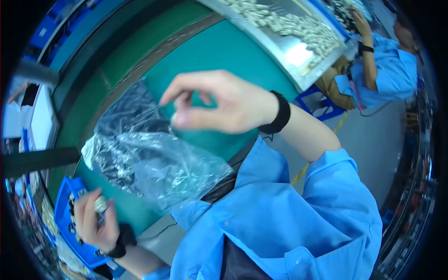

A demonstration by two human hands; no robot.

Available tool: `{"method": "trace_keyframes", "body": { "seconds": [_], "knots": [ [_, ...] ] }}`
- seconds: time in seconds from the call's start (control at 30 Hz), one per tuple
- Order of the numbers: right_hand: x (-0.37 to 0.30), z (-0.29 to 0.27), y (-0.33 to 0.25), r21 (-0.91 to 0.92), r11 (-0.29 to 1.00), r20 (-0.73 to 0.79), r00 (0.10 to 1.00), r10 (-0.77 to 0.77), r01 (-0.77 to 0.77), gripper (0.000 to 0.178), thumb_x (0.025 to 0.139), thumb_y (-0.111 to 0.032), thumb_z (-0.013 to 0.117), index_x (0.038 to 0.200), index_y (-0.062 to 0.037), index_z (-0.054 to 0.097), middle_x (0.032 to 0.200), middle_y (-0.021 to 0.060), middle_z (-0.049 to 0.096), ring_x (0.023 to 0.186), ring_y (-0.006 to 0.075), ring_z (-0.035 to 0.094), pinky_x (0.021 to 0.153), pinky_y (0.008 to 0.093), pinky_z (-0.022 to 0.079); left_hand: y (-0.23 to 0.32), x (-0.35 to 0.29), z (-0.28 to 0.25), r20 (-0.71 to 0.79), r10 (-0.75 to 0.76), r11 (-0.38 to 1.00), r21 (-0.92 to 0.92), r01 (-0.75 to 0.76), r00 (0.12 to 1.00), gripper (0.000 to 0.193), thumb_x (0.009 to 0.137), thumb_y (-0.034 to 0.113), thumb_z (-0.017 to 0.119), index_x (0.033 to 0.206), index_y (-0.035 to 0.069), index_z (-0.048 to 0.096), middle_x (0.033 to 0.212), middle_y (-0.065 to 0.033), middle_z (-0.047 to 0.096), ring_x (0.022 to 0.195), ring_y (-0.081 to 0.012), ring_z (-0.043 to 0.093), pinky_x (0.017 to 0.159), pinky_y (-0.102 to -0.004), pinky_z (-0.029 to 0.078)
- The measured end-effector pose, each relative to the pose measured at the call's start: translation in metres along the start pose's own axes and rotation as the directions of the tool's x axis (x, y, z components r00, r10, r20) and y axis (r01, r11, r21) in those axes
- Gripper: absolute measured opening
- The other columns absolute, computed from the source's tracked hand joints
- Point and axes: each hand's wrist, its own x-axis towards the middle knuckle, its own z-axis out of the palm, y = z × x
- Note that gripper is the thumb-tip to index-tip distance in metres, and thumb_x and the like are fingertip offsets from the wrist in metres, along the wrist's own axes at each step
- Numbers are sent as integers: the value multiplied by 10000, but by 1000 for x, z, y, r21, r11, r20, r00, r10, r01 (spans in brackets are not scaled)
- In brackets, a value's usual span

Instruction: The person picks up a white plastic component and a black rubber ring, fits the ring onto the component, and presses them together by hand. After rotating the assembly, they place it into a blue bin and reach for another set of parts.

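My left hand (95, 221), with a black wristband, is closed around a small pale rounded part (101, 204) pinched at the fingertips. It hovers over a blue bin (60, 205) that contains small dark and pale parts. A clear, crumpled plastic bag (158, 158) lies on the green work surface between my hands, overhanging towards my body. Above the bag's far side is my right hand (219, 102), slightly blurred. Its fingers curl, with the thumb and index fingertips apart, and I make out nothing held between them. A black band circles this wrist too.
A metal-rimmed tray (280, 53) heaped with pale parts stands at the far right. Beyond it sits a co-worker in blue (387, 70), one hand at dark parts. A brown-edged green strip (135, 51) curves along the far left, and a dark bar (42, 162) juts in from the left.
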Motion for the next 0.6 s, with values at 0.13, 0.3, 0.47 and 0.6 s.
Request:
{"method": "trace_keyframes", "body": {
  "seconds": [0.13,0.3,0.47,0.6],
  "knots": [
    [-61,-95,40,-497,838,-292,953,81,-224,230,885,-204,685,1030,-28,653,936,64,672,860,150,637,764,301,501,-81,-75,-66,-37,-351,920,173,352,936,196,818,-1,697,1007,-47,672,823,-67,602,716,-125,556,631,-238,439],
    [-161,-238,76,-831,60,-501,792,349,-552,349,729,-104,685,1054,16,642,978,174,675,952,323,645,837,406,511,-172,-148,-148,63,-791,594,312,741,608,277,884,91,696,1122,-35,631,929,-38,616,807,-84,544,689,-230,450],
    [-181,-258,72,-756,175,-492,724,483,-631,256,671,-117,700,887,-5,620,812,148,628,820,307,627,725,382,498,-135,-101,-107,-289,-445,504,701,504,848,384,907,213,655,1249,49,595,1124,-147,618,955,-305,620,774,-355,494],
    [-160,-253,92,-781,138,-424,680,598,-609,260,677,-89,694,914,-17,613,854,141,634,843,285,631,725,372,500,-31,-45,-55,-52,-393,871,298,390,918,216,848,68,687,1062,44,678,1009,-113,636,755,-225,628,593,-280,496]
  ]
}}
